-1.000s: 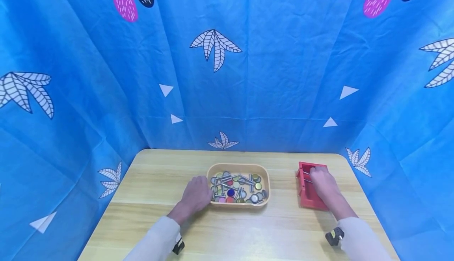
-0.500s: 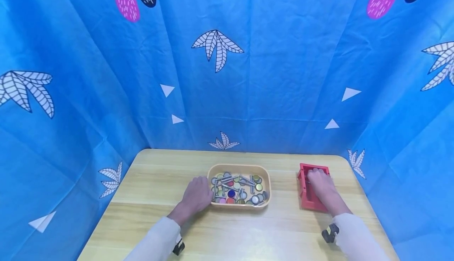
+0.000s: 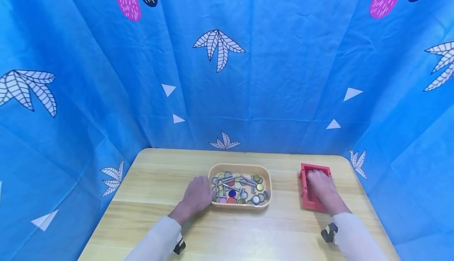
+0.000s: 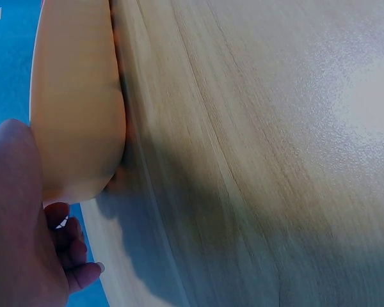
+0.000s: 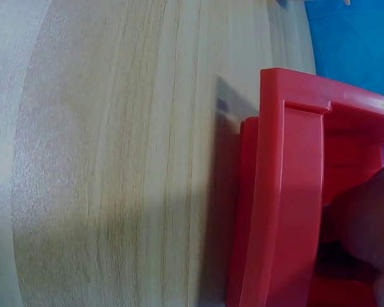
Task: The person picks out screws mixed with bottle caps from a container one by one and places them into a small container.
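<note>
My left hand grips the left end of a cream tray, its thumb at the rim and its fingers curled low beside the end wall in the left wrist view. Silver screws or nails lie mixed in the tray with round caps in gold, silver, blue, red and pink. On the right, my right hand reaches down inside a red plastic bin. Its fingertips are hidden by the hand and the bin wall, so whether they hold anything does not show.
Both containers stand on a light wooden table, with a gap between them. A blue patterned curtain encloses the table at the back and sides. Small black devices are strapped at both wrists.
My right hand has shifted slightly left and deeper into the red bin. Silver rods visible in the bin earlier are now out of sight. The left hand stays at the tray.
</note>
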Demonstrator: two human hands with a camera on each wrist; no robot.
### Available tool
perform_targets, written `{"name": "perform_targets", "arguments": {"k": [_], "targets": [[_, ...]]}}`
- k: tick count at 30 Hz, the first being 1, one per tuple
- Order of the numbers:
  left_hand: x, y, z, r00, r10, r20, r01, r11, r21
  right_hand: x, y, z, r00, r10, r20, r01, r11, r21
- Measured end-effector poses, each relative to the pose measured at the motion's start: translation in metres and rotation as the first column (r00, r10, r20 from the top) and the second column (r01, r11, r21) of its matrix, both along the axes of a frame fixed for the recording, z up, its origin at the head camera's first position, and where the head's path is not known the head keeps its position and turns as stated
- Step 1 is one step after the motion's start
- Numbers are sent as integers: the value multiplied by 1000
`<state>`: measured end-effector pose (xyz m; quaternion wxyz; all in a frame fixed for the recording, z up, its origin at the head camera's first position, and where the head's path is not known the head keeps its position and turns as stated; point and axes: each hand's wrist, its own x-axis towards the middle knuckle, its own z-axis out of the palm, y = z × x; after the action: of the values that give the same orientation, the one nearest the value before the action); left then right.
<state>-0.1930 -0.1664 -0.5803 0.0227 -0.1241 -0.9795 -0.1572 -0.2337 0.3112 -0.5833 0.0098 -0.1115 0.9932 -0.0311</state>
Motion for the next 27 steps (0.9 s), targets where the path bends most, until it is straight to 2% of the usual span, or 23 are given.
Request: {"name": "perform_targets", "arguments": {"k": [9, 13, 17, 21, 27], "targets": [[-1, 0, 0, 1000, 5, 9, -5, 999, -35, 0, 1, 1, 1000, -6, 25, 6, 1000, -26], [0, 0, 1, 1000, 5, 9, -5, 1000, -17, 0, 1, 2, 1000, -3, 19, 4, 1000, -22], [1, 1, 1, 1000, 10, 16, -9, 1000, -22, 2, 0, 5, 1000, 13, -15, -14, 999, -36], [2, 1, 1, 1000, 14, 19, -14, 1000, -26, 5, -3, 12, 996, 40, -86, -44, 998, -49], [2, 1, 2, 999, 21, 30, -20, 1000, -9, 4, -8, 26, 990, 33, -135, -33, 999, 6]]}}
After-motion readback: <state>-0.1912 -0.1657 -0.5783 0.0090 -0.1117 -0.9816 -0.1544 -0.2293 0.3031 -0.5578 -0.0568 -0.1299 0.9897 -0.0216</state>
